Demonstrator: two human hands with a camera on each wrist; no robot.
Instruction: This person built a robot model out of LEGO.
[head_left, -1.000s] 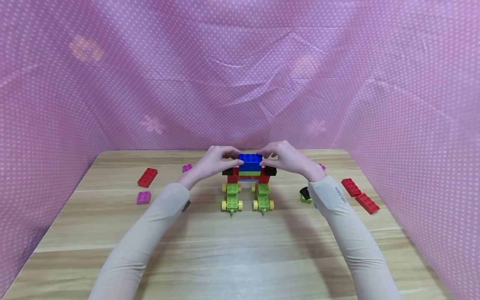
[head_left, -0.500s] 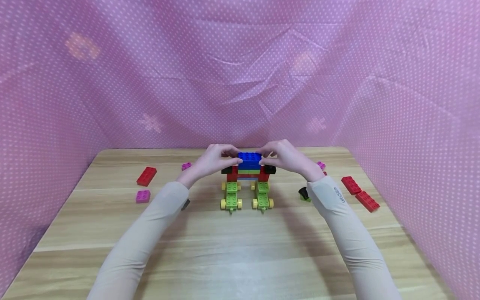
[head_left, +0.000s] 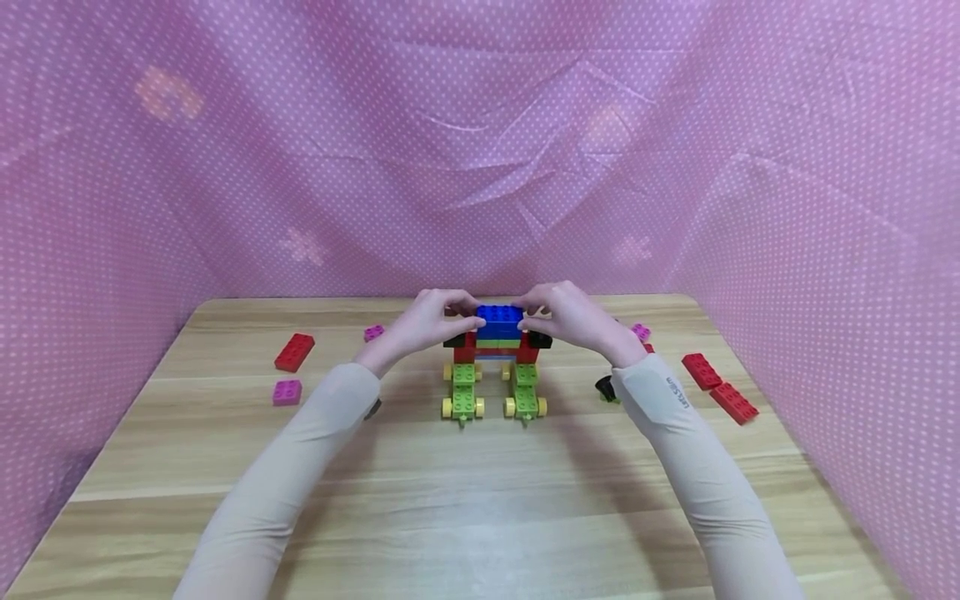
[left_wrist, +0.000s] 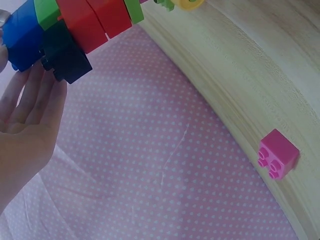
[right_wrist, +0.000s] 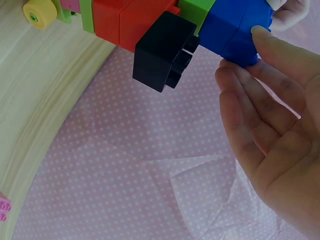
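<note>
Both the left hand (head_left: 429, 321) and right hand (head_left: 570, 317) pinched the blue brick (head_left: 500, 317) atop a wheeled block model (head_left: 495, 367) near the table's (head_left: 480, 500) far edge.

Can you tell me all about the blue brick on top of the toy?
The blue brick is shiny plastic with round studs on top. It sits level as the highest piece of the build, over a green layer and red bricks. The left hand and right hand pinch its two ends with their fingertips.
</note>
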